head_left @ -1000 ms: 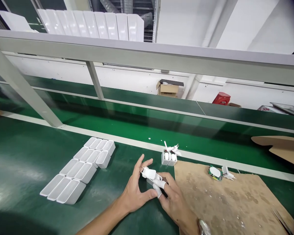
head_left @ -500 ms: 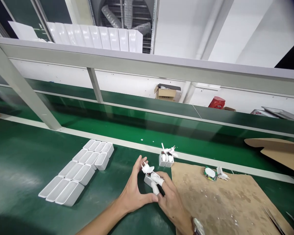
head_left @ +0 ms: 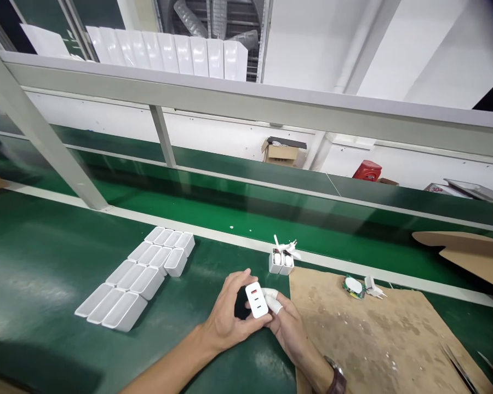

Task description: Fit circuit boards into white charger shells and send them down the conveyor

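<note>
The step in hand looks like handling a white three-port charger housing, its port face (one red slot above two dark ones) turned up toward the camera. It is held above the green counter, between the hands and just left of the brown cardboard sheet. A next move would seem to call for a steady pinch and fingers clear of the slots; the housing's far end is hidden. The left hand comes from the lower left, curved into a C, thumb at the lower edge and forefinger near the top, gripping the piece. The right hand meets it from the other side, its watch showing, two fingers in white finger cots drawn in against the housing's right side, helping to hold it.
</note>
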`<state>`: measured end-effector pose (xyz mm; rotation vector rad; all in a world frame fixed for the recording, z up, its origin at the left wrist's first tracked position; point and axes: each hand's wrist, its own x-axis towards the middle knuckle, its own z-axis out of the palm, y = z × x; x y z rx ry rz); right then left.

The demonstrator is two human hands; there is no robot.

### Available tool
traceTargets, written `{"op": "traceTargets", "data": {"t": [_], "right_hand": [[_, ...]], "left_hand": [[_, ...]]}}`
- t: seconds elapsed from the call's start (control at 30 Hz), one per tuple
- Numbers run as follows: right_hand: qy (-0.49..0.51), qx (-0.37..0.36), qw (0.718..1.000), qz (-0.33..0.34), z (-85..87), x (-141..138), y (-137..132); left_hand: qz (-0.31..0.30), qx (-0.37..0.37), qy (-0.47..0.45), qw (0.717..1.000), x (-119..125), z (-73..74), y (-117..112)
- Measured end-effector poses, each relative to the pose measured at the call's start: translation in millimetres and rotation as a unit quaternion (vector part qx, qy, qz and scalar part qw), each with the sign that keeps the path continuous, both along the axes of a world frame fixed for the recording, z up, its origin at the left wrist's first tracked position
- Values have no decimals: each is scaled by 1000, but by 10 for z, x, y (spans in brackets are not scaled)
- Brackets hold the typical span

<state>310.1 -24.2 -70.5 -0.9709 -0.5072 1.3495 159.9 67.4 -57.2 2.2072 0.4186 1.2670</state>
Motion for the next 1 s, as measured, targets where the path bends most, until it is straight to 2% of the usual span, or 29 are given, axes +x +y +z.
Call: {"op": "traceTargets", "data": {"t": [0.27,0.47,0.57,0.63,0.7,0.77,0.83,0.9,1.0], "right_hand": [[4,-14,1000,15,61,-7,-12],[-7,-5,999,33,-11,3,-23],[-93,12,996,1,-43,40,-25],[-220,43,973,-63,-33,70,-27],[-376,81,916,-109,5,91,-35],[-501,112,854,-89,56,95,-51],[-563,133,814,-47,98,94,-64],[-574,137,804,-76,111,122,-58],[-554,87,800,-214,53,279,-4]], "left_hand": [[-1,-8,5,1000,16,-19,1],[-11,-17,21,1000,14,-16,1],[-14,-8,25,1000,5,17,7],[3,-9,43,999,-1,29,14],[27,-26,85,996,-4,13,22],[37,-56,137,988,-2,-34,31],[33,-102,168,980,4,-92,51],[41,-147,163,975,20,-137,98],[68,-183,128,972,81,-144,245]]}}
